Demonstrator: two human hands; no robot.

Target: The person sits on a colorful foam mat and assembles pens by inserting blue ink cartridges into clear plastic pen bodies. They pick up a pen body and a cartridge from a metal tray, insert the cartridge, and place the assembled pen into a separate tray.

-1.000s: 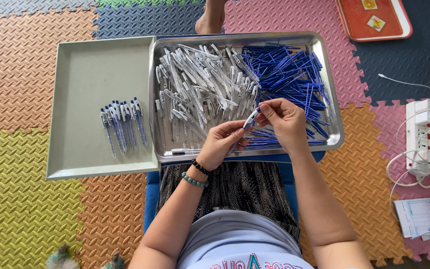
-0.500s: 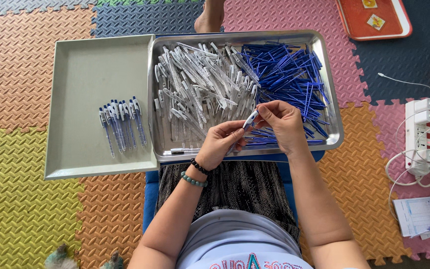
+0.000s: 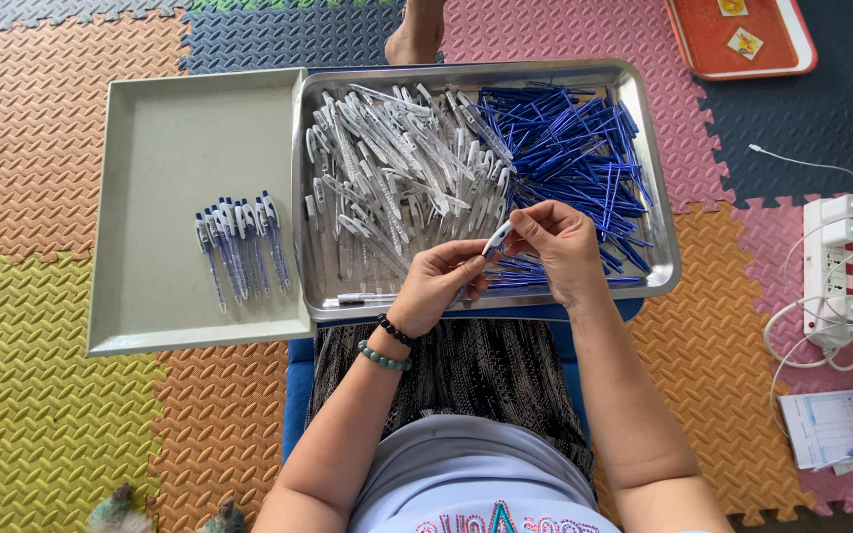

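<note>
Steel-grey metal tray (image 3: 656,178), on my lap: a heap of clear plastic pen barrels (image 3: 397,168) beside a heap of blue ink refills (image 3: 575,148), both large, so I judge most of the work remains. Beige plastic tray (image 3: 150,148), just to its left: a small row of finished blue-and-clear pens (image 3: 239,247), the portion done. My left hand (image 3: 436,286) and right hand (image 3: 560,247) meet above the metal tray, fingers pinched together on one blue-and-white pen (image 3: 496,238).
</note>
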